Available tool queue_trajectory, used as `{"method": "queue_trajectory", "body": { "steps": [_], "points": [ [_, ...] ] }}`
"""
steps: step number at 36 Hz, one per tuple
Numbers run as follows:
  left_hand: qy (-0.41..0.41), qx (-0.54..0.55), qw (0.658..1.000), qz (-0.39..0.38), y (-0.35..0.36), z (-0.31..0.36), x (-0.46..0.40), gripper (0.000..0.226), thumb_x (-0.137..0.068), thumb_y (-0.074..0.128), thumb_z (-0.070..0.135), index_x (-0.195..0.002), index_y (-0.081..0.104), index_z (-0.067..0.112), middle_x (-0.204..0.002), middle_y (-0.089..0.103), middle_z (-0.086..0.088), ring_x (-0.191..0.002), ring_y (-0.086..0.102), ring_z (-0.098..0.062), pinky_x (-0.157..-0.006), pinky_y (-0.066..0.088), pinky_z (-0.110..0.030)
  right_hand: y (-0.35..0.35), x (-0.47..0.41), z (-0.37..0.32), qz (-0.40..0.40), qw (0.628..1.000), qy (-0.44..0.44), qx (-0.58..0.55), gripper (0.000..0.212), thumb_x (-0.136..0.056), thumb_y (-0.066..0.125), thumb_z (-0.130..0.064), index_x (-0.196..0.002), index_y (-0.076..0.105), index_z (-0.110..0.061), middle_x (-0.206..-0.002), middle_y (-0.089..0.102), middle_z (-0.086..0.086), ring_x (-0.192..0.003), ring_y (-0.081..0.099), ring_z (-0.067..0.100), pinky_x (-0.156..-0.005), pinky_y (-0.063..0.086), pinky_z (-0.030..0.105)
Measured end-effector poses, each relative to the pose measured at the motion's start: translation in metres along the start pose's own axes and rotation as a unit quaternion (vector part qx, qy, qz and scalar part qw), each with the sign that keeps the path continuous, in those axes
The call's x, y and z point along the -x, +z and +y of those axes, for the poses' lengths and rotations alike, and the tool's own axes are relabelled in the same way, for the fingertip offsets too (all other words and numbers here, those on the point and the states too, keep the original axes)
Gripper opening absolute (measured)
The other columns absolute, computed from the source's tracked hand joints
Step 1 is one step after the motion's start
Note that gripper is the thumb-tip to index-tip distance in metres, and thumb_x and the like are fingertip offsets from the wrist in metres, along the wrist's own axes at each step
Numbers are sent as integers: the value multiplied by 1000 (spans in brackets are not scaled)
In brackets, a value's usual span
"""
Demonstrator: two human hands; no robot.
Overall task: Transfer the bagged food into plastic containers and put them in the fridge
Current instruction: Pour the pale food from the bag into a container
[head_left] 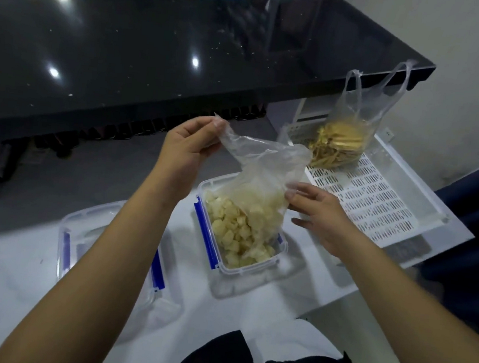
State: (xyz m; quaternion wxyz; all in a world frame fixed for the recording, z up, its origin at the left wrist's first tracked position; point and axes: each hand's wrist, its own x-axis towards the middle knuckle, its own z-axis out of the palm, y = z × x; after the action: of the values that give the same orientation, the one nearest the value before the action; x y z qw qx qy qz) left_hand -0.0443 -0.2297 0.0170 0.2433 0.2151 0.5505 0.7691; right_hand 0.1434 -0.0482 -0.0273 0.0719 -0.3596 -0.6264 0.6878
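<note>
Emptying step in hand: clear plastic bag of pale food chunks (256,189) upended over the open rectangular clear container with blue clips (226,260) on the white table (305,278), most chunks already inside. Left hand (187,150) grip pinches the bag's top corner above the container; right hand (317,215) grip pinches its side, right of the container. Next, probably: shake out, pull bag clear, fit the blue-clipped clear lid (74,241) left of the container. Second tied clear bag of yellow strips (341,144) waits in the white slotted tray (383,195), behind-right; nothing blocks the lid.
</note>
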Motion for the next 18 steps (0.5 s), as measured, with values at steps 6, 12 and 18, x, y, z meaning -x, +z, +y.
{"method": "queue_trajectory", "body": {
  "steps": [6,12,18],
  "points": [
    [-45,31,998,-31,-6,-11,-9,38,-100,41,6,-115,72,21,-122,72,-6,-121,64,-24,-104,49,-37,9,1,1,24,998,-37,-46,19,-93,67,-10,-81,80,-16,-91,77,7,-85,72,24,-81,59,42],
    [-133,-201,951,-192,-15,-39,-14,69,-88,52,-16,-142,47,28,-141,55,4,-136,48,-17,-108,44,-34,12,7,6,35,995,-37,-85,14,-97,60,-8,-97,74,-7,-99,77,10,-86,74,27,-73,61,39],
    [-170,-208,940,-210,-7,-41,-19,27,-93,69,9,-119,69,11,-113,76,1,-106,70,-11,-89,53,-21,12,11,5,41,993,-41,-103,16,-99,57,-10,-97,73,-8,-101,76,11,-92,74,28,-79,61,44]
  ]
}}
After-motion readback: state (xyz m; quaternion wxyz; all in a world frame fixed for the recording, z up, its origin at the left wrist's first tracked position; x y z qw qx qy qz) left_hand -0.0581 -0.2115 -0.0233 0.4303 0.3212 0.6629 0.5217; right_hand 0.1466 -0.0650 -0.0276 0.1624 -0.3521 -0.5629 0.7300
